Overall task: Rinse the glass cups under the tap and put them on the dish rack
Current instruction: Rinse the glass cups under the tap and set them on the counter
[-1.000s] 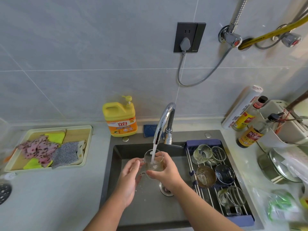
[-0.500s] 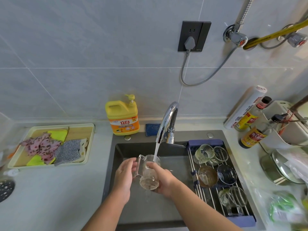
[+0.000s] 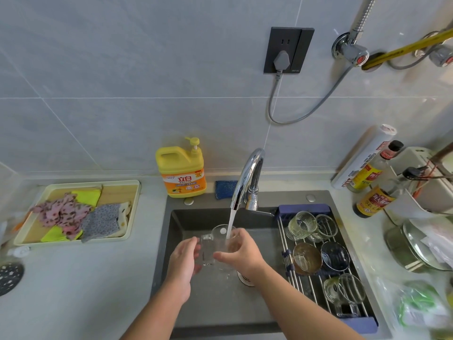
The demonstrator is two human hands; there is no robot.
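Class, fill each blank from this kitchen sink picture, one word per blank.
1. The right hand holds the clear handled glass mug under the curved chrome tap, over the dark grey ___.
2. The yellow pump bottle of dish soap stands to the tap's ___.
3. The blue-framed wire dish rack holds other glasses to the mug's ___.
4. Patterned cloths lie in the cream ___.
Missing words: sink, left, right, tray

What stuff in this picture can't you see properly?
All in the head view:
The drain: mostly hidden by the wrist of the right hand.
Whether the left hand grips the handle of the glass cup: unclear, see-through glass.
The dark holed disc: cut off by the left edge.
The green thing in a bag: blurred.
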